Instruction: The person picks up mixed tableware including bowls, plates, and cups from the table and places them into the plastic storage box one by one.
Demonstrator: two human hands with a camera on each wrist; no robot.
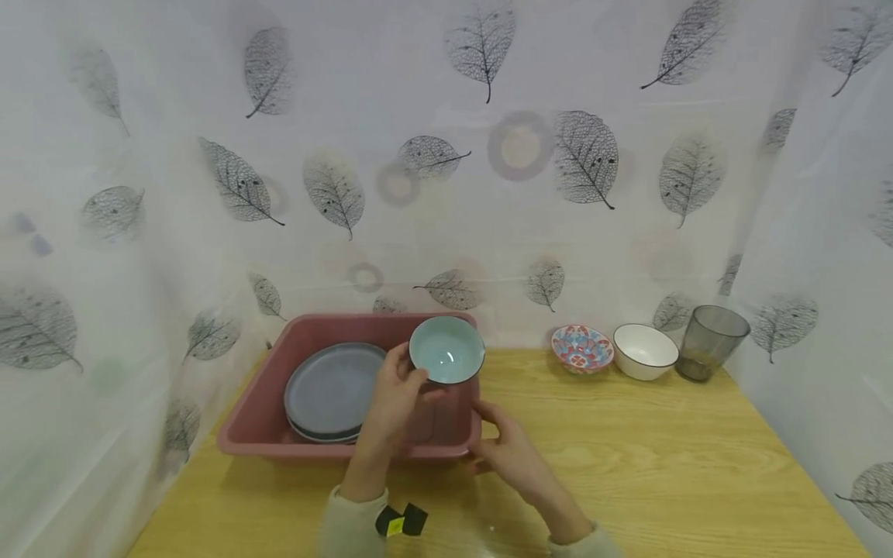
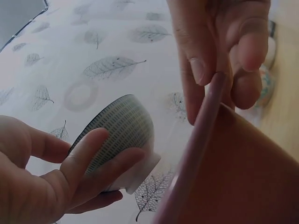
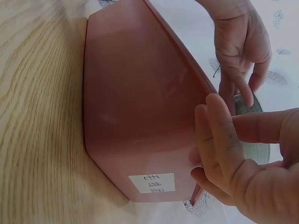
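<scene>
My left hand (image 1: 392,399) holds a small bowl (image 1: 447,349) by its side, raised over the right part of a pink plastic basin (image 1: 335,449). The bowl is pale blue-green inside; in the left wrist view its outside shows a dashed pattern, and it is tilted. My right hand (image 1: 512,452) pinches the basin's right rim near the front corner, thumb and fingers on either side of it in the left wrist view. Grey plates (image 1: 331,391) lie stacked in the left part of the basin.
On the wooden table (image 1: 628,465), at the back right, stand a red-and-blue patterned bowl (image 1: 582,350), a white bowl (image 1: 645,353) with a dark rim and a smoky glass (image 1: 711,341). A leaf-print curtain (image 1: 432,225) hangs behind. The basin bears a white label (image 3: 152,183).
</scene>
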